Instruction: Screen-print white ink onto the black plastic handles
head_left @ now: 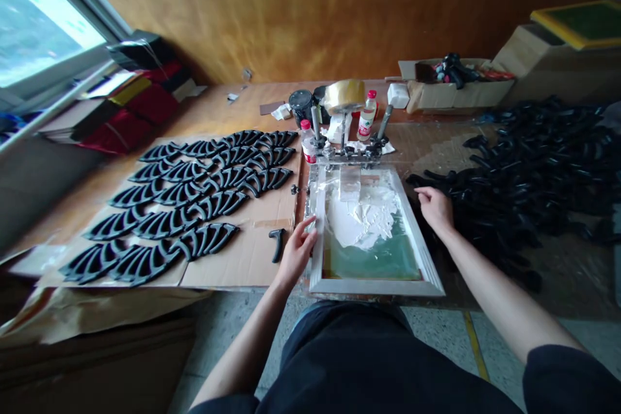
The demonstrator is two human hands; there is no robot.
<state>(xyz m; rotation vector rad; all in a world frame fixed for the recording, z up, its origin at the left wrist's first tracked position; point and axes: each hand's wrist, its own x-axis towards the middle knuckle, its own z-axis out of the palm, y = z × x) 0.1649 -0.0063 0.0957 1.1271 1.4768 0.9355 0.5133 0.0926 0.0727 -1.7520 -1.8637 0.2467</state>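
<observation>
A silver-framed printing screen [427, 265] lies flat in front of me, smeared with white paste [361, 217] over a green mesh. My left hand [298, 252] rests on the frame's left rail, fingers curled over its edge. My right hand [436, 207] sits just off the frame's right rail, fingers bent down onto black plastic parts [528, 174] heaped there; whether it grips one is unclear. A single black curved part [278, 242] lies on the cardboard beside my left hand.
Rows of black fan-shaped parts [194, 200] cover a cardboard sheet [252, 259] on the left. Behind the screen stand a clamp hinge [349, 152], two small bottles [367, 116], a black tub [301, 105] and a tape roll [344, 96]. Cardboard boxes [451, 94] sit at back right.
</observation>
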